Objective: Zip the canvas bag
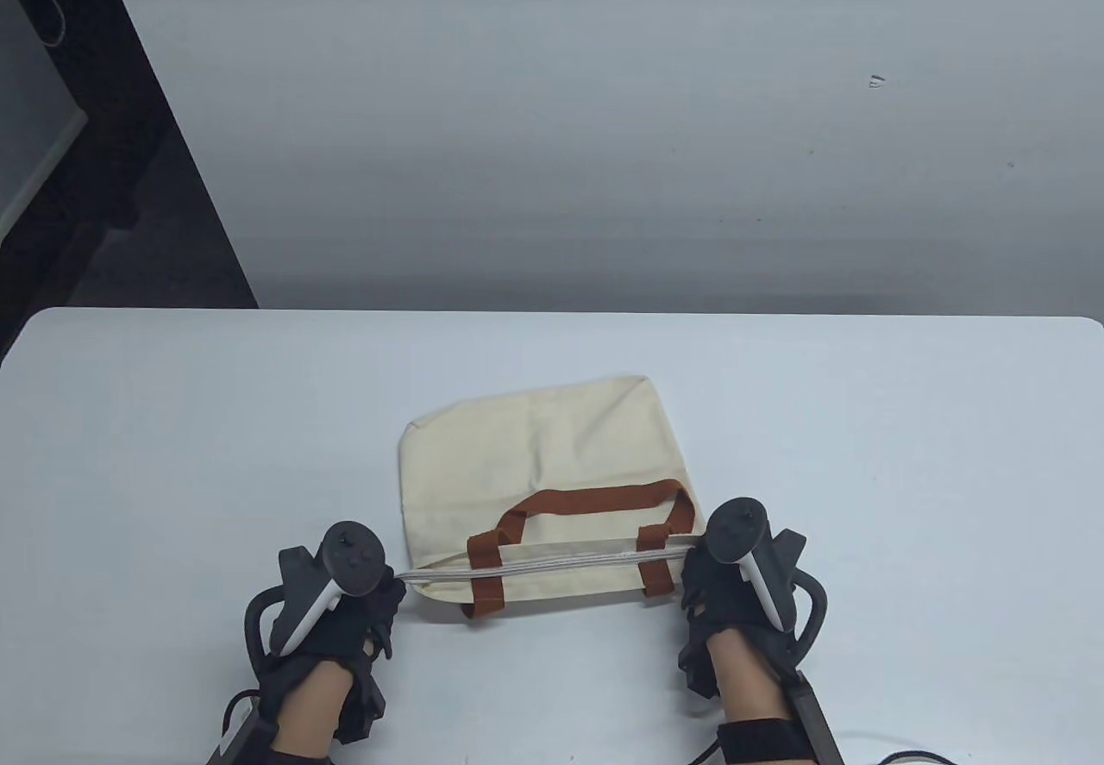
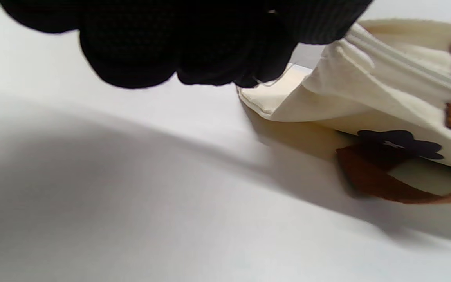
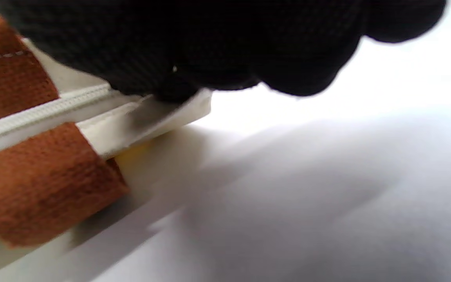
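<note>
The cream canvas bag lay flat on the white table, near the front edge and about midway across, its mouth toward the near side. The white zipper ran left to right along that mouth, drawn taut between the two hands; in both wrist views its teeth appeared meshed. Two brown webbing handles crossed the zipper line, one looping onto the bag body, the other hanging down on the near side.

The left hand sat at the bag's left corner, gloved fingers curled and bunched over the zipper's end (the exact pinch point was hidden behind the glove). The right hand was at the right corner, its fingers closed down on the end of the zipper tape, gripping it; whether the slider was under them I could not tell.

A black flower-shaped print showed on the bag's near face in the left wrist view.
</note>
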Motion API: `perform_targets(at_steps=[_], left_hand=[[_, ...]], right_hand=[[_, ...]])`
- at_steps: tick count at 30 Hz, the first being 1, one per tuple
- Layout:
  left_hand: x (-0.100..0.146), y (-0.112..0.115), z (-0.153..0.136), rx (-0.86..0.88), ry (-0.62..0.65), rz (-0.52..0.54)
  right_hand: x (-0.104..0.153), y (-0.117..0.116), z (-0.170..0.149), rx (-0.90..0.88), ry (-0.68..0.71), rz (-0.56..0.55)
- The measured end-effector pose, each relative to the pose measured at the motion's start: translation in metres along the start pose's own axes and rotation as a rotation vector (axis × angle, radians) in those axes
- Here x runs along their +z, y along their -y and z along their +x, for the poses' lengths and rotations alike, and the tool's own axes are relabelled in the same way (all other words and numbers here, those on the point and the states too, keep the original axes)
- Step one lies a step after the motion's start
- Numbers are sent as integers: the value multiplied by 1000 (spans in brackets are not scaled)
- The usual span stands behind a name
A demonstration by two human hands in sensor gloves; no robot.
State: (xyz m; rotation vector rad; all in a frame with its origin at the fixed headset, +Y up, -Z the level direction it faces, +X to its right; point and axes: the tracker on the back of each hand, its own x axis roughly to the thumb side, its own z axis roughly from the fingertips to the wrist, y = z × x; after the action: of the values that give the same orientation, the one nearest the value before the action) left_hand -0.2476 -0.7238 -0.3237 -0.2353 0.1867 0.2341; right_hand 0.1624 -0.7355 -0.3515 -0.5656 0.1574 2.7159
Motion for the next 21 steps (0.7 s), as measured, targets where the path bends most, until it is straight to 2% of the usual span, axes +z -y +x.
perform_targets(at_steps=[3,8,10,16,21], left_hand=[[0,0,-3,3,-4,2],[0,-1,-4,9,-5,-9],[-1,0,-4,0,-13,-30],[4,-5,-2,30,3,-29],[9,-4,2,3,-3,-111]], right_hand=[[0,-5,-1,2,11,25],[-6,-27,-2,112,16,166],[-9,-31,-3,102,28,210],[-9,-18,-14,-48,31,200],[-4,2,-19,-179,62,120]])
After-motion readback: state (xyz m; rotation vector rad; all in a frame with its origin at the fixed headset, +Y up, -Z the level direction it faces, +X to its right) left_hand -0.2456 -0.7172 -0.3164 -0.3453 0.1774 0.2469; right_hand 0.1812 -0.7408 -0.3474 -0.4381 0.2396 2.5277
